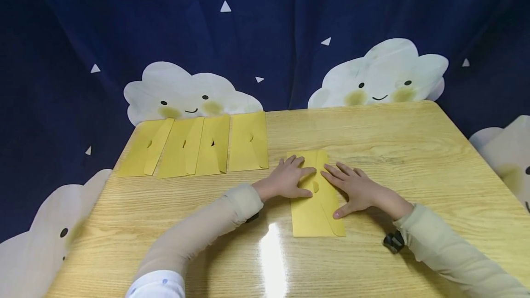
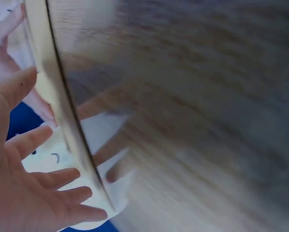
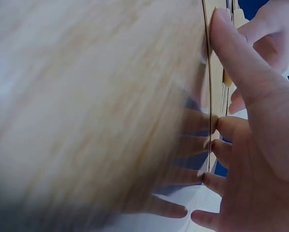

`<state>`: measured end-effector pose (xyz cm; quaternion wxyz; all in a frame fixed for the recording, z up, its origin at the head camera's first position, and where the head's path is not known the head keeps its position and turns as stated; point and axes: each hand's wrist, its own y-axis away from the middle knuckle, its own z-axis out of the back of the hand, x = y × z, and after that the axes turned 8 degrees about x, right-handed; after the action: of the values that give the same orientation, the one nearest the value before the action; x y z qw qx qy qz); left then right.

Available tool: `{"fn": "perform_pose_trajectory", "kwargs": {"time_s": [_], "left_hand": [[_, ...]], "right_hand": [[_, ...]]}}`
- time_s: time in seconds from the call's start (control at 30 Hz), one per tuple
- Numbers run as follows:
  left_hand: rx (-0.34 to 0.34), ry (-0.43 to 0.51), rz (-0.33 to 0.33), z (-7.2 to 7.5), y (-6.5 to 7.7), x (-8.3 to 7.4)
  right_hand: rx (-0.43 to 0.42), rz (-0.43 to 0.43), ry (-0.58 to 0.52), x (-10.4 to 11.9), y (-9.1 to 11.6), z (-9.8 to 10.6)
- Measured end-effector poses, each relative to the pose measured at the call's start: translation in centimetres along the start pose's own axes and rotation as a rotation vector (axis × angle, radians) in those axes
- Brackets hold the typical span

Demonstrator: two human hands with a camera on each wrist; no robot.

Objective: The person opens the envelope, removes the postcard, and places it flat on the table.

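A yellow envelope (image 1: 308, 217) lies on the table between my two hands, its long sides running away from me, with a small tab (image 1: 316, 187) at its middle. My left hand (image 1: 285, 180) reaches over the left part of the envelope, fingers and thumb spread. My right hand (image 1: 357, 191) is at the right long side, its spread fingertips and thumb right at that edge. In the left wrist view the left fingers (image 2: 62, 179) stretch out straight beside the thin edge of the envelope (image 2: 62, 92). The right thumb (image 3: 236, 53) extends along the envelope's edge in the right wrist view.
Several more yellow envelopes (image 1: 248, 148) lie in a row at the back left of the wooden table (image 1: 397, 151), some overlapping. Behind the table hangs a dark blue curtain (image 1: 290, 26) with white clouds. A black device (image 1: 393, 242) sits at my right wrist.
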<state>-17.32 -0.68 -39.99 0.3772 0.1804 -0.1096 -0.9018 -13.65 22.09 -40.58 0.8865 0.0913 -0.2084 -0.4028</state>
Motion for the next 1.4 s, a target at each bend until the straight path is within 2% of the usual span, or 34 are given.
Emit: {"fn": "perform_pose_trajectory", "kwargs": {"time_s": [0.1,0.23,0.5,0.73,0.97,1.13,1.27,1.4], "left_hand": [[-0.004,0.016,-0.017,-0.1,-0.6,0.0],[0.0,0.01,-0.006,0.1,-1.0,-0.3],[0.058,-0.017,0.007,0.2,-1.3,-1.2],[-0.01,0.051,-0.024,0.0,-1.4,-0.9],[-0.049,0.138,0.016,0.6,-1.4,-1.6],[-0.061,0.127,0.048,0.4,-1.5,-2.0],[-0.044,0.115,0.081,0.1,-1.7,-2.1],[-0.034,0.097,0.086,0.0,-1.7,-2.2]], "right_hand": [[0.0,0.001,0.005,-0.1,-0.1,-0.1],[-0.001,0.004,0.0,-0.2,-0.1,-0.1],[-0.001,0.0,-0.013,0.0,-0.1,0.2],[0.016,-0.008,-0.031,-0.1,0.0,0.3],[0.014,-0.006,-0.036,-0.1,0.1,0.2],[0.009,-0.006,-0.03,-0.2,0.1,0.1],[0.01,-0.006,-0.024,-0.2,0.0,0.0],[0.009,-0.008,-0.016,-0.1,0.0,0.0]]}}
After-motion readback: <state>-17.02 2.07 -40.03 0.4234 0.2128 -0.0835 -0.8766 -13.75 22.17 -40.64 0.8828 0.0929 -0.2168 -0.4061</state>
